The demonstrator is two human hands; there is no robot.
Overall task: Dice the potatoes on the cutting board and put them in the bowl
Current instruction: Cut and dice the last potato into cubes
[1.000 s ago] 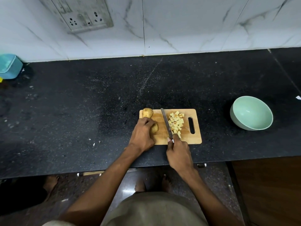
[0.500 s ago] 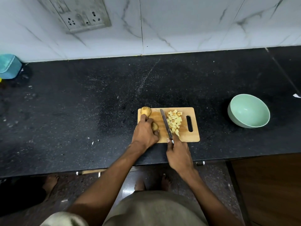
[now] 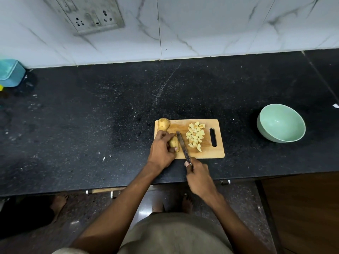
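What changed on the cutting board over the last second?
The knife shifted left, from beside the diced pile to against the potato the left hand holds. The right hand keeps gripping it. Second potato, pile and empty bowl unchanged.

My arms are bare to the shoulder; I wear a khaki-grey garment (image 3: 176,233), and my feet (image 3: 187,204) are bare.

Mint-green bowl (image 3: 281,123), black speckled counter (image 3: 91,116), white marbled wall (image 3: 211,24).
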